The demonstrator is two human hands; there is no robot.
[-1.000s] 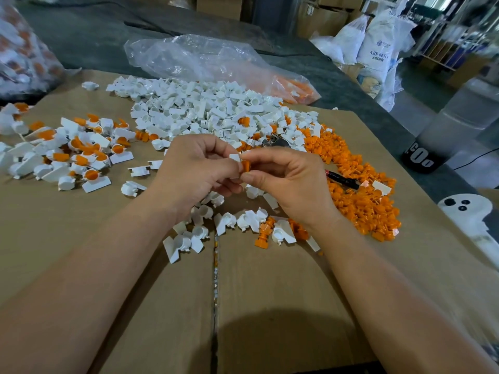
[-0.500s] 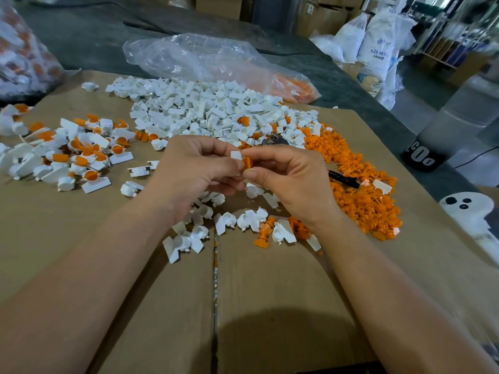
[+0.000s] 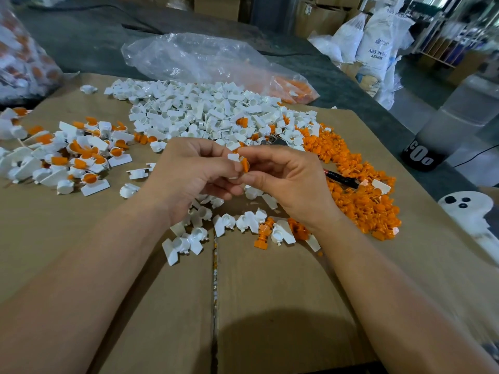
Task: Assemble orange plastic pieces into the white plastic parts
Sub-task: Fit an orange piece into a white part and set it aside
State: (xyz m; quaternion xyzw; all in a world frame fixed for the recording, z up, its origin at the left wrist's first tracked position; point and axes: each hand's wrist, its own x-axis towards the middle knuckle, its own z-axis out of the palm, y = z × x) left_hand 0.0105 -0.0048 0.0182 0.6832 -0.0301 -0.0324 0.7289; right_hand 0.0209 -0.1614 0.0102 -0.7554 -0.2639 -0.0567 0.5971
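My forearms come in over the flattened cardboard sheet point(image 3: 270, 292), which serves as my work surface. A seam runs down its middle.

Just beyond the seam's far end, right under my wrists, lies a small scatter of loose white parts point(image 3: 189, 238) with a short orange stack point(image 3: 263, 233) beside them. I judge they sit there so the next pick is a short reach.

Above that scatter my hands meet. My left hand point(image 3: 189, 179) has its fingers curled round one white plastic part point(image 3: 233, 157), pinching it with the open side turned toward my other hand. My right hand point(image 3: 291, 184) pinches a single orange plastic piece point(image 3: 245, 164) between thumb and forefinger, narrow and firm, and the piece touches the white part's mouth. I hold both up off the cardboard so I can line them up by eye and push straight. Whether the orange piece is fully seated I cannot tell, as my fingertips hide the joint.

Further out the stock is sorted by side. To my left is the heap of finished pieces point(image 3: 81, 157), white with orange showing inside. Straight ahead is the big pile of empty white parts point(image 3: 202, 114). To my right is the spread of orange pieces point(image 3: 359, 190), near the hand that picks them. A red and black pen point(image 3: 341, 179) lies across that spread.

Past the cardboard a crumpled clear plastic bag point(image 3: 202, 60) lies on the dark table, with some orange showing at its right end. White sacks point(image 3: 375, 41) stand in the far background.
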